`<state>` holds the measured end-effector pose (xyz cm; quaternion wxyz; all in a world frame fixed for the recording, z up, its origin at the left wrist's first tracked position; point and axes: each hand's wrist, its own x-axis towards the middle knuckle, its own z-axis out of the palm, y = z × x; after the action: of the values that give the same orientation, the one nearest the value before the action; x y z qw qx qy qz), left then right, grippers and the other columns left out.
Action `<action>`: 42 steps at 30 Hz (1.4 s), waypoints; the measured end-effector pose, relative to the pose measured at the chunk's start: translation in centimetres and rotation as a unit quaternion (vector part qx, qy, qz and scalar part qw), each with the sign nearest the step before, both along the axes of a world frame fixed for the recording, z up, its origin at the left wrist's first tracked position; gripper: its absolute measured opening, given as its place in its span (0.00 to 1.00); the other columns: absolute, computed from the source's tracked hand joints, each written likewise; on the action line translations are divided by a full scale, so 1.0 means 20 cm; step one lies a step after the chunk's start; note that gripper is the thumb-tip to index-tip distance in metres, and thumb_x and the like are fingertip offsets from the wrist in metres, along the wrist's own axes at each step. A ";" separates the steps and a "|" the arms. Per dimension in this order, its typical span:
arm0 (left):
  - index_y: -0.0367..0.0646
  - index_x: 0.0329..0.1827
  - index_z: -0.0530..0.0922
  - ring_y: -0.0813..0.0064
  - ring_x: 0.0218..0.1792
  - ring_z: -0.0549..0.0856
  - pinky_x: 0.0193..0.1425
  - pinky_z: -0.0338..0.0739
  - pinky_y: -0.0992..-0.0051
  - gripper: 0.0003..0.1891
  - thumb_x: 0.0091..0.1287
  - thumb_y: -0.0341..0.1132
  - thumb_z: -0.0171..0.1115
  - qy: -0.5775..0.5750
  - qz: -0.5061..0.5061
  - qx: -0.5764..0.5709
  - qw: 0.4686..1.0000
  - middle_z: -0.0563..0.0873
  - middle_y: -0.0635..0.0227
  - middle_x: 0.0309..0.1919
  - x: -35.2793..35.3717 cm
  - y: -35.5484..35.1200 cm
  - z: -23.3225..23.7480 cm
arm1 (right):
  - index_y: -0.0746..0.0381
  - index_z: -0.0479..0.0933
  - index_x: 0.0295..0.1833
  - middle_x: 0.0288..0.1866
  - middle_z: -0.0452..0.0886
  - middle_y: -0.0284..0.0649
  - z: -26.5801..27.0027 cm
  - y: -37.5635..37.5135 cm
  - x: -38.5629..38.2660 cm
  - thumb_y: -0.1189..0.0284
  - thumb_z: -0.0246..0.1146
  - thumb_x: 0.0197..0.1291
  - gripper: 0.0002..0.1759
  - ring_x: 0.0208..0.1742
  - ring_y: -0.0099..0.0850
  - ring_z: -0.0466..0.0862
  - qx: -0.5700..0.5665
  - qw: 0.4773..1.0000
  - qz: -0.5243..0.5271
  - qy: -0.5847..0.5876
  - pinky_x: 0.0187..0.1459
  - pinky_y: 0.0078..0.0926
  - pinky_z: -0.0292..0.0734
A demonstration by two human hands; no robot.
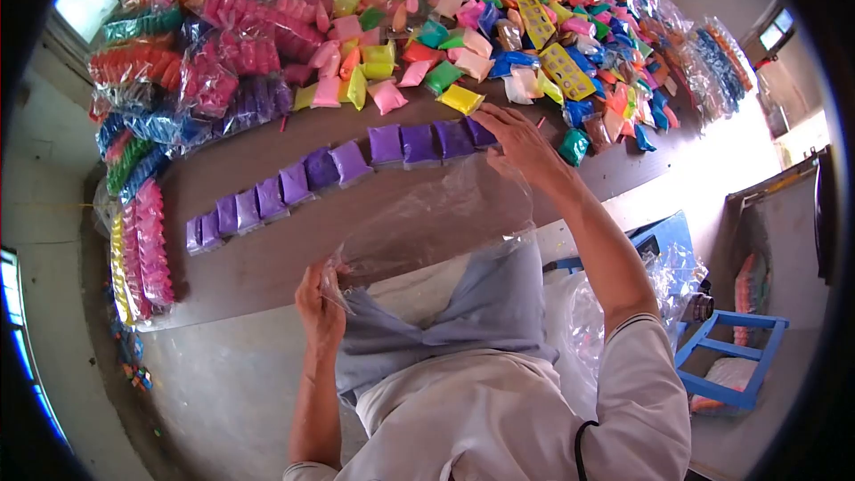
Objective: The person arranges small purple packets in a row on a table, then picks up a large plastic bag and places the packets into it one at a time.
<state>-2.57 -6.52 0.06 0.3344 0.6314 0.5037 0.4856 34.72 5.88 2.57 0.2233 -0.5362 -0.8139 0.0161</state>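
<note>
Our left hand point(321, 299) is closed on a gathered edge of a clear plastic bag point(436, 214), held above the near edge of the worktop point(258, 281). Our right hand point(519, 144) reaches farther over, its fingers extended at the right end of a row of purple packets point(321, 167); the film rises close to its thumb, but we cannot tell whether this hand grips the bag or the last packet.

Nearest us are our grey trousers point(494, 303), seen partly through the film. To the right, below the level of the worktop, stands a blue frame point(768, 361), with crumpled clear plastic point(581, 325) between it and us.

On the worktop, the purple packets run slantwise from near left to far right, a dozen or so side by side, some lighter and some darker. At the left end lie long bagged strips of pink packets point(153, 240) and yellow ones.

Beyond the row, just past our right fingertips, lies a yellow packet point(460, 100); a teal packet point(574, 147) sits to the right. Farther off, loose packets in many colours spread into a heap with yellow printed cards point(566, 71) among them, and bundled pink packets point(214, 76) pile up at far left.
</note>
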 end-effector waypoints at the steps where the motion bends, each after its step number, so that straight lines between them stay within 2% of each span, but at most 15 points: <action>1: 0.38 0.59 0.77 0.76 0.39 0.81 0.48 0.74 0.77 0.15 0.75 0.25 0.46 0.002 -0.006 -0.021 1.000 0.85 0.64 0.40 0.00 0.00 0.02 | 0.63 0.73 0.65 0.67 0.74 0.44 0.01 0.01 -0.01 0.75 0.62 0.52 0.31 0.66 0.44 0.74 -0.014 1.000 -0.014 -0.014 0.67 0.38 0.69; 6: 0.37 0.57 0.78 0.75 0.41 0.83 0.51 0.75 0.74 0.17 0.70 0.22 0.45 -0.056 -0.007 -0.074 0.996 0.85 0.63 0.41 0.03 0.02 -0.04 | 0.63 0.72 0.65 0.67 0.74 0.45 0.00 0.04 0.00 0.77 0.61 0.55 0.29 0.63 0.45 0.76 -0.045 0.997 -0.025 -0.057 0.64 0.39 0.72; 8: 0.37 0.53 0.79 0.75 0.41 0.81 0.49 0.74 0.76 0.18 0.64 0.20 0.46 -0.030 -0.004 -0.023 0.999 0.84 0.63 0.39 0.05 0.01 -0.04 | 0.62 0.71 0.67 0.67 0.74 0.45 0.01 0.03 0.00 0.76 0.61 0.59 0.28 0.65 0.45 0.75 -0.050 0.998 -0.030 0.034 0.64 0.38 0.72; 11: 0.36 0.50 0.80 0.73 0.37 0.79 0.45 0.72 0.77 0.18 0.59 0.19 0.47 -0.020 0.020 -0.009 1.000 0.82 0.63 0.35 0.03 0.01 -0.13 | 0.61 0.69 0.69 0.69 0.73 0.45 -0.02 0.02 -0.05 0.74 0.61 0.61 0.29 0.67 0.46 0.73 -0.022 0.999 0.022 0.036 0.66 0.40 0.71; 14: 0.37 0.49 0.80 0.71 0.35 0.76 0.42 0.70 0.76 0.18 0.57 0.19 0.47 -0.003 0.012 -0.042 0.999 0.78 0.64 0.31 0.01 0.00 -0.14 | 0.60 0.66 0.73 0.74 0.67 0.48 0.02 -0.02 -0.11 0.70 0.62 0.65 0.31 0.72 0.48 0.70 -0.037 0.997 0.053 -0.030 0.70 0.43 0.67; 20: 0.37 0.50 0.80 0.71 0.34 0.75 0.41 0.68 0.75 0.18 0.59 0.21 0.48 -0.023 0.008 0.006 1.000 0.76 0.64 0.30 0.03 0.00 -0.15 | 0.61 0.66 0.72 0.71 0.70 0.45 0.06 0.00 -0.14 0.60 0.69 0.59 0.38 0.68 0.47 0.72 -0.026 0.997 0.041 -0.056 0.68 0.43 0.69; 24: 0.37 0.51 0.79 0.71 0.34 0.76 0.41 0.69 0.75 0.17 0.61 0.22 0.48 -0.014 0.008 0.040 0.999 0.78 0.63 0.32 0.04 0.01 -0.13 | 0.62 0.67 0.71 0.69 0.72 0.51 0.02 0.07 -0.14 0.65 0.68 0.59 0.35 0.67 0.49 0.73 -0.037 0.997 0.053 -0.051 0.68 0.42 0.69; 27: 0.37 0.53 0.78 0.71 0.34 0.77 0.41 0.71 0.74 0.13 0.68 0.28 0.51 -0.001 0.016 0.050 0.999 0.80 0.63 0.33 0.03 0.02 -0.15 | 0.63 0.69 0.67 0.58 0.81 0.50 0.01 0.11 -0.13 0.68 0.67 0.58 0.32 0.58 0.50 0.80 0.025 0.996 0.080 -0.035 0.61 0.42 0.75; 31: 0.35 0.47 0.78 0.71 0.31 0.77 0.39 0.72 0.73 0.13 0.77 0.38 0.52 -0.012 0.017 -0.011 1.000 0.81 0.62 0.32 0.07 0.02 -0.01 | 0.63 0.74 0.58 0.41 0.84 0.47 0.06 0.14 -0.03 0.68 0.65 0.58 0.23 0.42 0.47 0.85 0.020 0.995 -0.040 0.084 0.46 0.40 0.81; 33: 0.35 0.45 0.78 0.71 0.31 0.78 0.39 0.72 0.73 0.15 0.78 0.40 0.51 0.014 0.027 -0.065 0.997 0.82 0.62 0.32 0.06 0.01 0.03 | 0.62 0.77 0.50 0.32 0.85 0.41 0.14 0.06 0.03 0.64 0.64 0.63 0.15 0.32 0.36 0.86 0.007 0.952 -0.136 0.274 0.34 0.31 0.80; 35: 0.38 0.39 0.79 0.75 0.32 0.78 0.37 0.71 0.72 0.15 0.79 0.38 0.49 0.036 0.026 -0.003 0.999 0.83 0.66 0.33 0.07 0.02 0.04 | 0.64 0.77 0.49 0.37 0.86 0.38 0.41 -0.14 -0.01 0.67 0.61 0.67 0.13 0.32 0.23 0.85 -0.073 0.859 -0.157 0.482 0.31 0.17 0.76; 36: 0.38 0.39 0.79 0.76 0.33 0.78 0.38 0.71 0.74 0.16 0.79 0.40 0.50 0.013 0.038 -0.055 0.998 0.84 0.67 0.32 0.07 0.01 0.00 | 0.67 0.76 0.52 0.37 0.86 0.41 0.47 -0.22 0.03 0.69 0.61 0.67 0.14 0.33 0.26 0.86 -0.072 0.820 -0.139 0.550 0.32 0.20 0.77; 39: 0.38 0.40 0.80 0.78 0.35 0.79 0.41 0.73 0.76 0.18 0.80 0.43 0.50 -0.063 0.059 -0.070 0.994 0.85 0.67 0.35 0.13 0.02 0.04 | 0.71 0.69 0.66 0.60 0.78 0.51 0.66 -0.63 -0.06 0.73 0.55 0.67 0.24 0.50 0.41 0.84 0.012 0.777 -0.094 0.622 0.37 0.33 0.79; 40: 0.38 0.40 0.80 0.78 0.35 0.79 0.41 0.73 0.76 0.18 0.80 0.43 0.50 -0.063 0.060 -0.071 0.994 0.85 0.67 0.35 0.13 0.03 0.03 | 0.72 0.57 0.75 0.68 0.70 0.55 0.66 -0.78 -0.03 0.73 0.57 0.63 0.36 0.67 0.51 0.75 0.010 0.783 -0.038 0.621 0.57 0.48 0.79; 42: 0.37 0.41 0.80 0.79 0.37 0.80 0.44 0.74 0.76 0.19 0.80 0.45 0.51 -0.072 0.050 -0.048 0.995 0.85 0.67 0.37 0.13 0.03 0.01 | 0.73 0.70 0.57 0.57 0.76 0.56 0.51 -0.95 0.03 0.68 0.57 0.64 0.22 0.54 0.44 0.81 -0.069 0.681 0.222 0.694 0.46 0.36 0.82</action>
<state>0.07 -5.90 0.29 0.3750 0.5518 0.5320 0.5214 35.29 -13.20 12.85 0.6765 -0.1893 -0.5174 0.4887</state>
